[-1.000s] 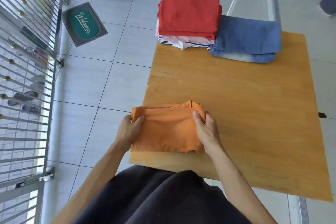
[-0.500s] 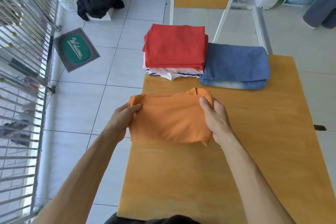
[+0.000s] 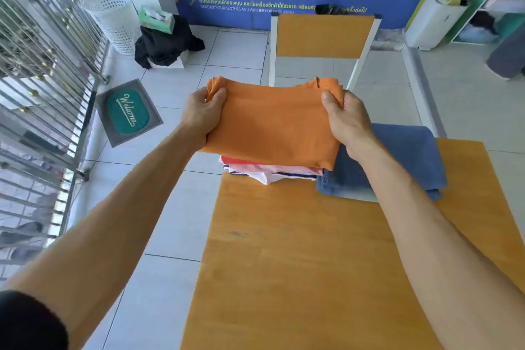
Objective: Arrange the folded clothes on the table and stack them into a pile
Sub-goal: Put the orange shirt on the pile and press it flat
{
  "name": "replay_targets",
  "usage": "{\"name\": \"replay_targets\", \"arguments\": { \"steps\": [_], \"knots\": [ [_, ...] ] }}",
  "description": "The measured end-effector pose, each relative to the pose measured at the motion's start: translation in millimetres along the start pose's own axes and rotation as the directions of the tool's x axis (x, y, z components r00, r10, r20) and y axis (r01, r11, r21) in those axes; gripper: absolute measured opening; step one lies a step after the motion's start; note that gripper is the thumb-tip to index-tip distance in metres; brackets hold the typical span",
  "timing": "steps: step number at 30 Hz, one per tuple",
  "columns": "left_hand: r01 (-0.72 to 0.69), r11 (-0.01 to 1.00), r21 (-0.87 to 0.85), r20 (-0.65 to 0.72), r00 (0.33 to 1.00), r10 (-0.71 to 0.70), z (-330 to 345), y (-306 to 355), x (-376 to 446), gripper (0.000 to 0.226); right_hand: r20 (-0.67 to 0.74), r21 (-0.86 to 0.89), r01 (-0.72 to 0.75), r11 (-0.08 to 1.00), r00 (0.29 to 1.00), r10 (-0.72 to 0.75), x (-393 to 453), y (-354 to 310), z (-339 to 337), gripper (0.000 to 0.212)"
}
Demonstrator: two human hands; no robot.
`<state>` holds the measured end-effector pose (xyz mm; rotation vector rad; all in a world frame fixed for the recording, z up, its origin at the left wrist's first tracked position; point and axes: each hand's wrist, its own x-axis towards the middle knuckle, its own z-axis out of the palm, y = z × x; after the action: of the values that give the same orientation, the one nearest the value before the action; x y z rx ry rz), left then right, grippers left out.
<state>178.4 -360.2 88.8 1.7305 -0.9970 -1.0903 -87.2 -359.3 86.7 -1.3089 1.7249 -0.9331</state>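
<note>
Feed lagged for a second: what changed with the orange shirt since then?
Both hands, left and right, carried the orange shirt from the table's near edge to above the pile at the far edge, gripping it throughout. Pile and jeans stayed put.

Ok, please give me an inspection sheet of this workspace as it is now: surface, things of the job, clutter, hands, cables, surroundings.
Surface: wooden table, bare near the person.
Job's things: folded orange shirt held over the pile of clothes at the far left corner; whether it touches the pile cannot be told. Folded blue jeans lie right of the pile.
Clutter: nothing seen on the table.
Hands: left hand grips the shirt's left edge; right hand grips its right edge.
Cables: nothing seen.
Surroundings: chair behind the table, white basket, black cloth on the floor, welcome mat, metal gate at left.
</note>
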Motion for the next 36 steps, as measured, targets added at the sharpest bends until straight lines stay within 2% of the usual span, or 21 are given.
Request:
{"name": "replay_targets", "arguments": {
  "steps": [5,7,10,14,19,22,25,28,30,31,33,36],
  "knots": [
    [0.007,1.000,0.017,-0.030,1.000,-0.006,21.0,8.2,42.2,0.015,-0.020,-0.098,0.004,0.995,1.000,-0.006,50.1,-1.2,10.7,0.040],
    [0.033,0.998,0.050,-0.042,0.999,-0.031,26.6,2.5,53.6,0.025,-0.015,-0.126,-0.011,0.992,1.000,0.009,63.3,1.6,16.2,0.039],
    [0.108,0.983,0.149,-0.066,0.993,-0.099,33.8,-12.8,65.6,0.040,-0.009,-0.159,-0.076,0.984,0.997,0.075,76.2,14.2,23.5,0.037],
    [0.149,0.958,0.244,-0.123,0.985,-0.122,41.3,-25.9,72.0,0.040,-0.009,-0.201,-0.167,0.965,0.986,0.169,78.2,39.8,30.0,0.033],
    [0.047,0.949,0.312,-0.169,0.986,0.007,46.0,-22.4,70.4,0.039,-0.076,-0.186,-0.145,0.972,0.988,0.133,76.9,39.7,31.0,0.030],
    [0.006,0.908,0.418,-0.204,0.975,0.088,46.7,-27.4,64.0,0.043,-0.077,-0.163,-0.156,0.974,0.986,0.145,71.2,39.7,32.7,0.031],
    [-0.119,0.840,0.530,-0.257,0.921,0.293,50.9,-21.8,55.6,0.042,-0.069,-0.150,-0.152,0.977,0.987,0.143,60.2,37.5,24.9,0.032],
    [-0.346,0.662,0.665,-0.172,0.792,0.586,61.7,-12.9,40.7,0.040,-0.067,-0.156,-0.153,0.976,0.987,0.144,40.3,38.1,10.1,0.038],
    [-0.475,0.510,0.718,-0.003,0.730,0.684,73.6,-10.8,33.0,0.038,0.005,-0.114,-0.211,0.971,0.977,0.213,25.0,41.9,1.7,0.043],
    [-0.512,0.453,0.730,0.092,0.730,0.677,81.0,-11.4,30.3,0.038,0.068,-0.099,-0.242,0.965,0.966,0.249,17.0,44.5,-1.3,0.043],
    [-0.520,0.403,0.753,0.228,0.781,0.581,95.6,-17.6,27.3,0.039,0.192,-0.063,-0.272,0.960,0.941,0.279,3.5,51.2,-4.2,0.040],
    [-0.462,0.411,0.786,0.275,0.856,0.438,105.4,-37.3,27.3,0.048,0.227,0.037,-0.259,0.965,0.943,0.244,-5.7,62.8,-5.8,0.031]
  ]
}}
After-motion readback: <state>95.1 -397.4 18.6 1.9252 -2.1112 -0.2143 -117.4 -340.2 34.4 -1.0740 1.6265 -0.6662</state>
